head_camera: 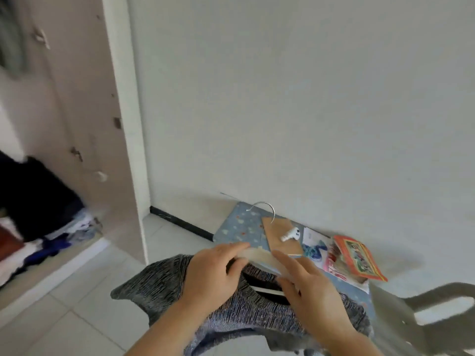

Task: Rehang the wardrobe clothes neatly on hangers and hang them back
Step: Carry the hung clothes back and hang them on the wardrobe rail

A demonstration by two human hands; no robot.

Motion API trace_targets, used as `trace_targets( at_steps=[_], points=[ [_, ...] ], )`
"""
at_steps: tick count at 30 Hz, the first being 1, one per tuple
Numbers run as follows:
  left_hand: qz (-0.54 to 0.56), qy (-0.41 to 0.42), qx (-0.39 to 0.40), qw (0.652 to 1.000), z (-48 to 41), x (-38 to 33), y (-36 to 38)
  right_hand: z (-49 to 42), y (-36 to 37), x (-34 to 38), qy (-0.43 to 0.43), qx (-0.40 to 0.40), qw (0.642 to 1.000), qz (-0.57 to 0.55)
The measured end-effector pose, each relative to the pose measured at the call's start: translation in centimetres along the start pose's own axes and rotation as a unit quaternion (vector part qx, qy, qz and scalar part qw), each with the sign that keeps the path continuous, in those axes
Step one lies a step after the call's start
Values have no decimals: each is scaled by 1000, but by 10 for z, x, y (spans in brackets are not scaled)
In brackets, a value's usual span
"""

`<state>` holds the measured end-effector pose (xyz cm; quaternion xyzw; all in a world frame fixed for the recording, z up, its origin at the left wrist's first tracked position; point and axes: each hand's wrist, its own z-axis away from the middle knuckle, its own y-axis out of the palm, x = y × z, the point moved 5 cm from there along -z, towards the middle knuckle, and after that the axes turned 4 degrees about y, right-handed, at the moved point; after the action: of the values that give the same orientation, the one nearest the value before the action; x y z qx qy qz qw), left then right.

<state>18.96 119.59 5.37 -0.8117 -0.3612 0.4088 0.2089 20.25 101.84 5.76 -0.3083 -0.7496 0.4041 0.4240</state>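
A grey marled knit garment [159, 286] hangs in front of me over the tiled floor, its dark neck opening [264, 286] between my hands. A pale hanger arm [259, 258] runs across above that opening, and a metal hook [267, 208] shows above it. My left hand [213, 273] grips the hanger's left end, fingers over the top and thumb beneath. My right hand [308, 286] holds the right part of the hanger, fingers laid along it and thumb at the neckline. The image is blurred by motion.
The open wardrobe [84, 124] stands at the left, with piled dark and white clothes [38, 214] on its floor. A blue patterned surface [239, 227] against the wall carries a brown board [280, 242], a white earbud [290, 234] and a red booklet [359, 258]. A grey object [424, 304] juts in at bottom right.
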Motion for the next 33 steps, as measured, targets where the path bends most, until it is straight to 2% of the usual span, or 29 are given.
trace_targets(
  at_steps=[3, 6, 12, 16, 24, 33],
  points=[
    [-41, -60, -55, 996, -10, 54, -45, -57, 24, 48, -113, -21, 993, -31],
    [-96, -86, -99, 987, -22, 99, -89, -113, 42, 93, -205, -65, 976, -37],
    [-206, -115, -164, 958, -47, 163, -165, -214, 71, 169, -314, -54, 945, -75],
    [-281, -131, -186, 932, -64, 198, -202, -271, 98, 210, -354, -17, 931, -92],
    [-318, -182, -231, 901, -100, 302, -282, -373, 156, 307, -424, 10, 903, -63],
    [-308, -177, -302, 885, -150, 441, -404, -486, 212, 449, -413, -62, 903, -97]
  ],
)
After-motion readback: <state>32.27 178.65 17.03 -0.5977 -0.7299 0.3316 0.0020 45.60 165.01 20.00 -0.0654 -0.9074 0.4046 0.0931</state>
